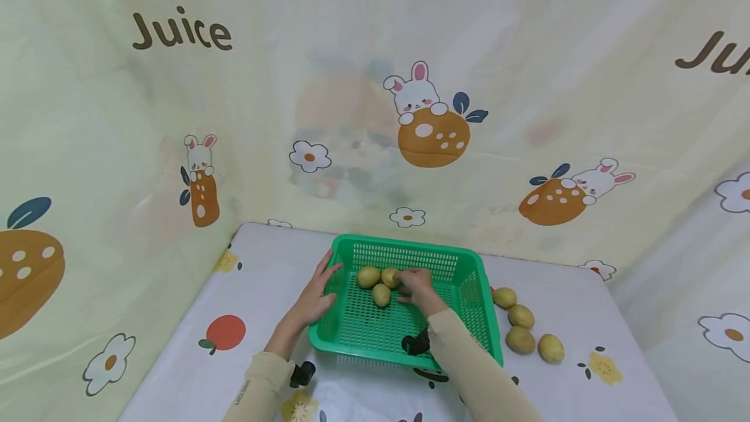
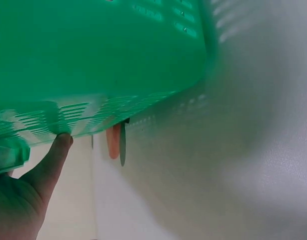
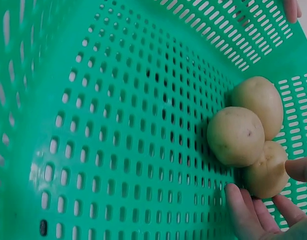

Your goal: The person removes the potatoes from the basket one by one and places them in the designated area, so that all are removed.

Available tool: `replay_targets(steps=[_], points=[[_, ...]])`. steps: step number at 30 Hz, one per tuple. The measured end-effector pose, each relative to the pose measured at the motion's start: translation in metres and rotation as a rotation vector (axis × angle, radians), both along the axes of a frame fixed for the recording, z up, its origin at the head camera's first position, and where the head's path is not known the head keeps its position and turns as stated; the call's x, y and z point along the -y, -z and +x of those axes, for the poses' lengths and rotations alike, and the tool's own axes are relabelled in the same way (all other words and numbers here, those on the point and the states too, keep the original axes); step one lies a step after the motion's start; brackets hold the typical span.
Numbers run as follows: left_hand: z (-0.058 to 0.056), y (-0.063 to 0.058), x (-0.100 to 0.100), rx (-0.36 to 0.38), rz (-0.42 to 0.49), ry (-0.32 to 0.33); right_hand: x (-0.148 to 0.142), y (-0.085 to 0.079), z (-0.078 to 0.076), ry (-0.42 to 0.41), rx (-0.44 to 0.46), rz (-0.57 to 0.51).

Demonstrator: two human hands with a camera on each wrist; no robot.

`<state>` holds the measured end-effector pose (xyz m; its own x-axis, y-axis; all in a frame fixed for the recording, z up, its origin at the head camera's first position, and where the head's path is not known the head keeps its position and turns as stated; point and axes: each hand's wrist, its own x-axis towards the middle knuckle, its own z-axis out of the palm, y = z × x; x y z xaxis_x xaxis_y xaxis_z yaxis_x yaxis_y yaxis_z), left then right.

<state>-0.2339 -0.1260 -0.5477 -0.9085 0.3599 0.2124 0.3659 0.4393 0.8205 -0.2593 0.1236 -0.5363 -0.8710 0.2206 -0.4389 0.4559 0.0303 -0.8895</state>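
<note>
A green plastic basket (image 1: pixel 375 353) with slotted walls stands on the table. Inside, near its far left, three potatoes lie bunched together: one on the left (image 1: pixel 368 277), one nearer (image 1: pixel 381 295) and one on the right (image 1: pixel 390 277). My right hand (image 1: pixel 417 286) reaches in and holds the right-hand potato (image 3: pixel 266 172), thumb on one side and fingers around the other. At the basket's left rim, my left hand (image 1: pixel 314 299) grips the edge with digits on both sides of the wall. One digit (image 2: pixel 56 160) presses the slotted wall in the left wrist view.
Several more potatoes (image 1: pixel 520 340) lie on the table just right of the basket. A white printed cloth (image 1: pixel 176 370) covers the table. Printed curtains (image 1: pixel 351 31) rise close behind and along both sides.
</note>
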Motion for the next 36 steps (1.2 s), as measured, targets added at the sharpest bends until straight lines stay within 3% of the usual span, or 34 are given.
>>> replay_targets(steps=[24, 36], points=[[-0.0011, 0.0021, -0.0003, -0.013, -0.002, -0.007, 0.0072, 0.0067, -0.003, 0.054, -0.018, -0.007], [0.001, -0.0015, -0.001, -0.012, -0.012, -0.007, -0.0009, 0.0018, -0.0013, 0.022, -0.036, 0.001]])
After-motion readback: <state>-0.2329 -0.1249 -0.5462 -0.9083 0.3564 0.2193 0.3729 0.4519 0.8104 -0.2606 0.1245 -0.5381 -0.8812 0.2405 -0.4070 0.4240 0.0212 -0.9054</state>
